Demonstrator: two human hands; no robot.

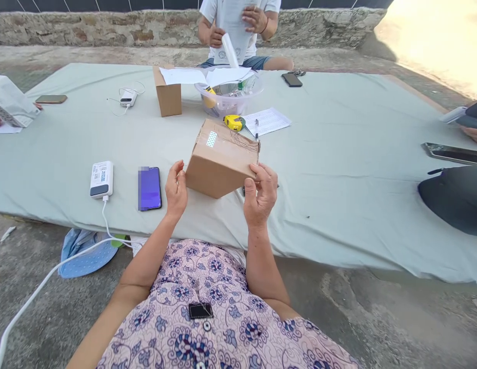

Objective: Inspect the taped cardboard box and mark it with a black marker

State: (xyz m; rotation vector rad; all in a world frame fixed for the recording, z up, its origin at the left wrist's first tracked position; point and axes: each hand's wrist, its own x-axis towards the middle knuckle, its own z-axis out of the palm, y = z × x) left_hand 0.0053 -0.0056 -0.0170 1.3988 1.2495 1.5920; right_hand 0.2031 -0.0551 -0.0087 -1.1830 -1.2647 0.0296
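A brown cardboard box (pixel 219 164) is tilted over the table in front of me, with clear tape, a small patterned label and dark scribble-like lines on its top. My right hand (pixel 260 195) grips its right corner, thumb in front and fingers over the edge. At the box's left edge is my left hand (pixel 177 189), its fingers extended and slightly bent; whether it touches the cardboard I cannot tell. Just behind the box lie a yellow tape measure (pixel 234 122) and a pen (pixel 256 129) on a printed sheet (pixel 269 121). A small dark object is partly hidden under my right hand.
To my left lie a phone (pixel 150 189) and a white power bank (pixel 101 179) with a cable. Farther back stand another cardboard box (pixel 169 100) and a plastic basket (pixel 226 105). A person (pixel 238 31) opposite holds papers. A black cap (pixel 454 197) lies right.
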